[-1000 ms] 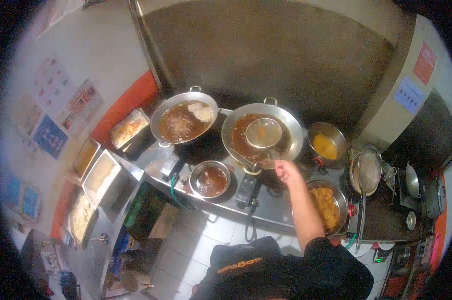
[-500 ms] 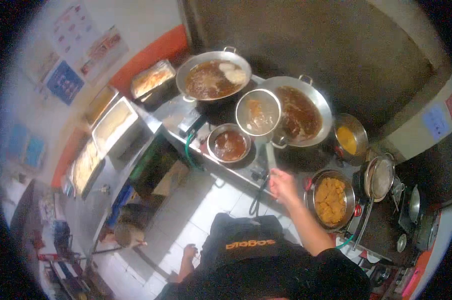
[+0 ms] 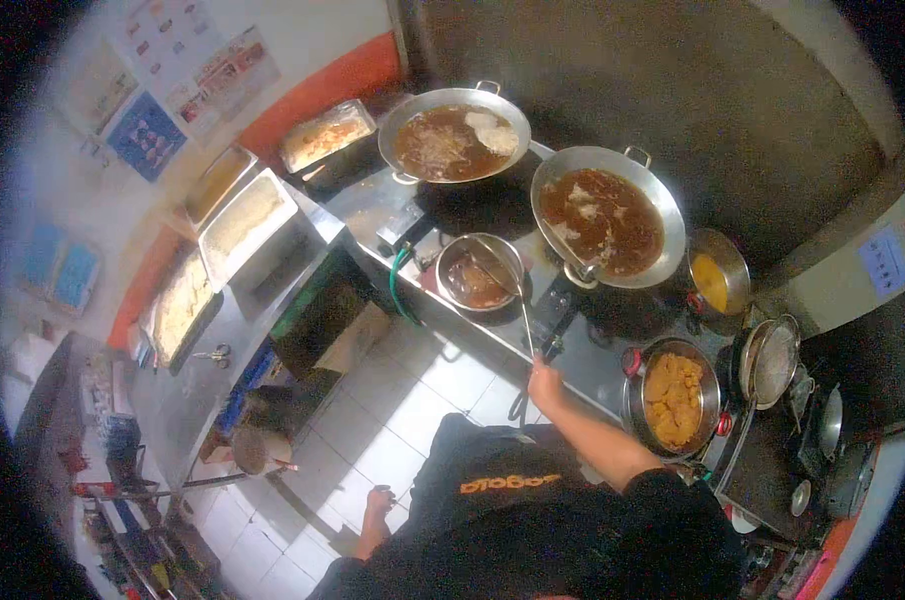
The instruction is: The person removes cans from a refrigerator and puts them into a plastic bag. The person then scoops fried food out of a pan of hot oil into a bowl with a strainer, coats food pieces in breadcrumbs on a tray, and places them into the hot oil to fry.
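My right hand is closed around the handle of a long-handled strainer. The strainer's head is tipped on edge over a small metal bowl of dark reddish-brown liquid. Low in the view, beside my body, my left hand hangs over the floor with its fingers curled and partly apart, holding nothing visible. Behind the bowl, a wide wok holds brown oil with several pale pieces. Another wok at the back left holds oil and pale battered pieces.
A steel bowl of golden fried pieces stands right of my arm, near a bowl of yellow liquid. Sieves lie further right. Trays of pale coating and scissors are on the left counter.
The strainer has moved from over the right wok to the small bowl and turned on edge. My left hand has come into view. The camera view has shifted.
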`<state>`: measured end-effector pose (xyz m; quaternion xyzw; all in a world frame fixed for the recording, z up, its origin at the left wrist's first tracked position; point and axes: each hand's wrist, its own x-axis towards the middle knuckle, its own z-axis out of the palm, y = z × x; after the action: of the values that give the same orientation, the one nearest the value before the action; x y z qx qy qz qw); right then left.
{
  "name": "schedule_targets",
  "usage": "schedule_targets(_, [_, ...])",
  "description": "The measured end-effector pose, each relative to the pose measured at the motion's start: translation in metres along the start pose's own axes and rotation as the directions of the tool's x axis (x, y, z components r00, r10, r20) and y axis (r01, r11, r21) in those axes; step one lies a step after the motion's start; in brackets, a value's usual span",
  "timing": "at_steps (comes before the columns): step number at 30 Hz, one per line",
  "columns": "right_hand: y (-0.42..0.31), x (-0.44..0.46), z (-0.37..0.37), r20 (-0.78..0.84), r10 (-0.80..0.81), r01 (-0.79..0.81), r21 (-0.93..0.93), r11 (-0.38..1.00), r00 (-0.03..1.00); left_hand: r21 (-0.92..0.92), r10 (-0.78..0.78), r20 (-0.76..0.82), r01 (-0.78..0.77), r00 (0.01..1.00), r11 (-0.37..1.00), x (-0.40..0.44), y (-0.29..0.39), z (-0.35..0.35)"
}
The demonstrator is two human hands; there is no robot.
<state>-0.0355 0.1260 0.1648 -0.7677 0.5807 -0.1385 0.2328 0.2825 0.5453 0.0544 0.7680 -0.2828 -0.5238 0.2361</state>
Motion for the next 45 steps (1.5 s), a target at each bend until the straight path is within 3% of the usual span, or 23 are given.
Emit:
schedule_targets(1, [0.001,-0.001,0.004,-0.022,-0.013,0.014,0.055,0.998,1.0,0.09,-0.115,-0.05,0.119,0.992,0.989,-0.005,0.008,0.003])
schedule_targets(3, [-0.004,0.005,0.003,-0.055,-0.024,0.03,0.109,0.994,0.998,0.08,-0.104,-0.041,0.107,0.994,0.991,-0.006,0.006,0.004])
schedule_targets(4, [-0.009,0.011,0.002,0.099,0.149,-0.178,0.461,0.869,0.984,0.037,-0.082,-0.024,0.083,0.996,0.996,-0.004,-0.001,0.004])
schedule_targets(5, [-0.015,0.018,-0.002,0.299,0.247,-0.387,0.709,0.589,0.922,-0.025,-0.048,0.0,0.048,0.999,0.999,0.0,-0.012,0.003])
schedule_targets(6, [-0.033,0.021,-0.025,0.29,0.255,-0.386,0.713,0.585,0.922,-0.095,-0.015,0.024,0.017,1.0,0.995,0.004,-0.024,0.002])
schedule_targets(7, [-0.049,0.022,-0.052,0.432,0.218,-0.482,0.814,0.325,0.875,-0.161,0.015,0.053,-0.007,0.999,0.987,0.008,-0.036,0.0])
schedule_targets(8, [-0.065,0.025,-0.078,0.545,0.136,-0.555,0.831,0.041,0.827,-0.222,0.043,0.076,-0.025,0.996,0.975,0.013,-0.044,0.0])
schedule_targets(9, [-0.07,0.03,-0.088,0.599,0.116,-0.594,0.801,-0.077,0.792,-0.273,0.054,0.098,-0.026,0.994,0.962,0.016,-0.047,-0.001])
schedule_targets(11, [-0.077,0.036,-0.107,0.596,0.047,-0.584,0.797,-0.155,0.801,-0.351,0.056,0.136,-0.005,0.989,0.936,0.024,-0.047,-0.005])
schedule_targets(16, [-0.104,0.03,-0.179,0.521,-0.184,-0.548,0.739,-0.393,0.834,-0.335,-0.185,0.114,0.213,0.976,0.918,0.039,0.001,-0.02])
schedule_targets(20, [-0.085,0.038,-0.23,0.426,-0.086,-0.429,0.839,-0.335,0.901,-0.165,-0.257,-0.043,0.246,0.966,0.955,0.03,0.046,-0.024])
schedule_targets(25, [-0.024,0.069,-0.28,0.205,0.345,-0.271,0.95,0.156,0.916,-0.305,-0.296,0.002,0.283,0.955,0.909,0.036,0.034,-0.028])
schedule_targets(28, [0.027,0.09,-0.284,-0.055,0.516,-0.272,0.799,0.536,0.855,-0.388,-0.303,0.035,0.293,0.952,0.874,0.046,-0.006,-0.022])
schedule_targets(29, [0.038,0.094,-0.286,-0.058,0.513,-0.267,0.801,0.536,0.856,-0.381,-0.378,0.026,0.359,0.925,0.852,0.053,-0.025,-0.014])
schedule_targets(31, [0.053,0.103,-0.291,-0.23,0.498,-0.4,0.366,0.84,0.836,-0.38,-0.442,0.013,0.413,0.897,0.827,0.057,-0.026,-0.009])
schedule_targets(34, [0.083,0.117,-0.275,-0.203,0.599,-0.534,0.299,0.791,0.774,-0.39,-0.501,-0.001,0.461,0.865,0.797,0.036,-0.029,-0.005])
schedule_targets(36, [0.085,0.12,-0.262,-0.035,0.714,-0.553,0.607,0.571,0.699,-0.313,-0.425,-0.031,0.395,0.905,0.864,0.034,-0.028,-0.003])
schedule_targets(37, [0.085,0.118,-0.257,0.063,0.685,-0.516,0.707,0.483,0.726,0.145,-0.167,-0.022,0.168,0.986,0.975,0.032,-0.028,-0.007])
schedule_targets(38, [0.08,0.118,-0.253,0.155,0.639,-0.483,0.79,0.378,0.753,0.556,0.071,0.107,-0.118,0.992,0.823,0.033,-0.034,-0.009])
schedule_targets(39, [0.074,0.123,-0.248,0.236,0.62,-0.505,0.808,0.302,0.748,0.557,0.07,0.106,-0.117,0.992,0.822,0.034,-0.039,-0.007])
schedule_targets(41, [0.069,0.129,-0.239,0.337,0.514,-0.489,0.851,0.193,0.789,0.754,0.568,0.22,-0.508,0.793,0.417,0.033,-0.04,-0.006])
schedule_targets(43, [0.068,0.143,-0.233,0.399,0.462,-0.5,0.858,0.118,0.792,0.773,0.537,0.292,-0.526,0.791,0.355,0.041,-0.038,-0.008])
schedule_targets(45, [0.06,0.155,-0.234,0.638,0.277,-0.646,0.76,-0.073,0.719,0.786,0.504,0.358,-0.545,0.786,0.292,0.05,-0.035,-0.009])
